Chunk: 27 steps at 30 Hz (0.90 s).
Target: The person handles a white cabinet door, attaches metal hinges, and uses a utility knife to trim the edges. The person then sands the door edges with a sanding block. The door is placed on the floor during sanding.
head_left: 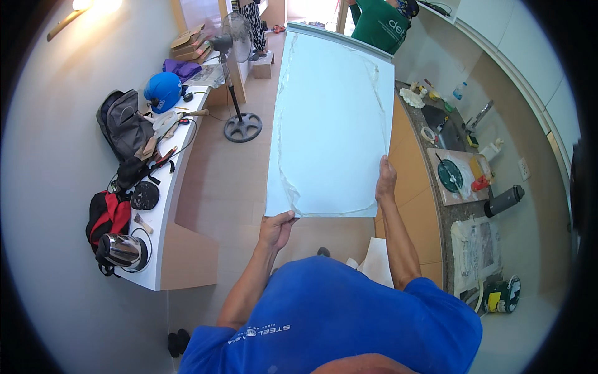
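Panel, white (330, 124), held out in front of the wearer, above the floor and between the two tabletops; its far end points away from the body. Grey strip (339, 41) runs along the far edge. Pale, glossy smears of a paste-like substance trace the left and right margins of the upper face, widest near the lower left corner.

Left hand (277, 232): pinching the near edge close to the left corner, thumb on the upper face; fingers underneath largely hidden. Right hand (386, 179): closed on the right edge, a little up from the near corner; finger positions below the panel cannot be told.

Person in green shirt (381, 26) just beyond the far edge; contact with the panel cannot be told. Standing fan (233, 93) on the floor, left of the panel.

Left side: white tabletop (159, 225) bearing blue helmet (163, 92), dark grey backpack (124, 124), red-and-black bag (106, 215) and metal kettle (123, 250), the kettle nearest the wearer.

Right side: stone tabletop (445, 215) with sink (440, 126), a board (464, 195) carrying a dark green round lid (450, 176), a dark grey bottle (504, 201) and, at the near end, a dark green can (498, 298).
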Motion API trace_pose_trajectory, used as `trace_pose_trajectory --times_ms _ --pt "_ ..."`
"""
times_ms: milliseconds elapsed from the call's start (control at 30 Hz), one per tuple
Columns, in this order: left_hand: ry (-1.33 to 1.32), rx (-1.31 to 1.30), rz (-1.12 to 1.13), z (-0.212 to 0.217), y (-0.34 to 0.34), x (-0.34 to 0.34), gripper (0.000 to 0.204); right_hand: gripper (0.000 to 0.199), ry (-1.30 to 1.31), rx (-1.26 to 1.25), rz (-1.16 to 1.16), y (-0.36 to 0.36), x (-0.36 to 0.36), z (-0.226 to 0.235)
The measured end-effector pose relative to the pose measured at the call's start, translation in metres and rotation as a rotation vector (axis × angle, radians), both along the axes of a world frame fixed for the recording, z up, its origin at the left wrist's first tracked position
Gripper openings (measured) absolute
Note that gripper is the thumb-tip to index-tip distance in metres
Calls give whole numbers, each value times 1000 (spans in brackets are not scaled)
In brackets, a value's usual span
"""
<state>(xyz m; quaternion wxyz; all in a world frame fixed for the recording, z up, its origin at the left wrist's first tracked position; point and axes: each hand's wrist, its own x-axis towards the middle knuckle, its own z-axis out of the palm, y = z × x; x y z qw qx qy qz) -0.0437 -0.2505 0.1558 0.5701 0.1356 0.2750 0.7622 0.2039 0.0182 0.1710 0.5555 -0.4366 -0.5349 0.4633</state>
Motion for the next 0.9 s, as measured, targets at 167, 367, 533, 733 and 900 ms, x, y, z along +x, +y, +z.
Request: trace_pose_trajectory --times_ms 167,367,533,733,900 --pt "50 45 -1 7 7 -5 65 54 92 40 34 -3 -4 20" --pt "-15 241 240 32 28 -20 62 50 375 7 139 -18 -23 3" --pt "218 466 387 108 44 -80 69 78 628 15 246 -41 -79 23" --pt "674 238 438 220 66 -138 64 104 804 -419 499 -31 -95 30" --pt "1006 116 322 312 110 -135 51 104 969 -754 588 -78 -143 14"
